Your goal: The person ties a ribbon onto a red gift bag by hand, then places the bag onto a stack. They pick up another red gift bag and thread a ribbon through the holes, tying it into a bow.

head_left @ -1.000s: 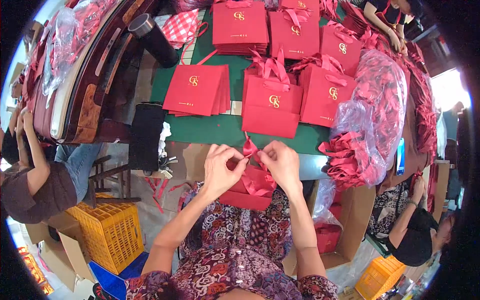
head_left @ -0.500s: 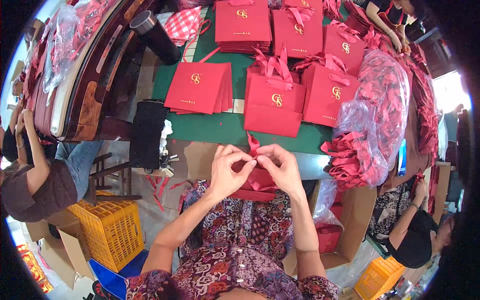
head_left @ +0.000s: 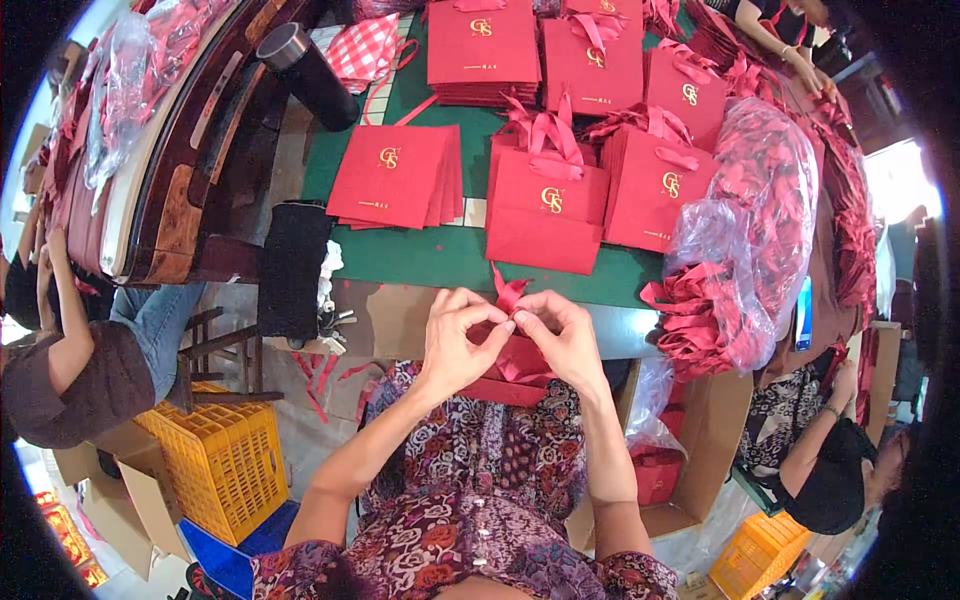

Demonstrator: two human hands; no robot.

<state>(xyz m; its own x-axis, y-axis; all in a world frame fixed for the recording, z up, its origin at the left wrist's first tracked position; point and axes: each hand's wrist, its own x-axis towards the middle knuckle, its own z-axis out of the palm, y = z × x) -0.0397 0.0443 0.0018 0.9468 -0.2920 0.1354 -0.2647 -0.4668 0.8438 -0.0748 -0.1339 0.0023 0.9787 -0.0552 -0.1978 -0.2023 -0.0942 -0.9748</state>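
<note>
- While seated at a green bench (head_left: 420, 255), a person in a flowered top pinches a red ribbon (head_left: 508, 295) between both hands.
- Left hand (head_left: 455, 340) and right hand (head_left: 560, 335) meet fingertip to fingertip, each clenched on the ribbon, just above a red paper bag (head_left: 515, 370) in the person's lap.
- Beyond the hands, stacks of red gift bags (head_left: 545, 200) lie on the bench.
- A clear plastic sack of red ribbons (head_left: 760, 230) sits to the right.
- A yellow crate (head_left: 225, 465) stands on the floor to the left.
</note>
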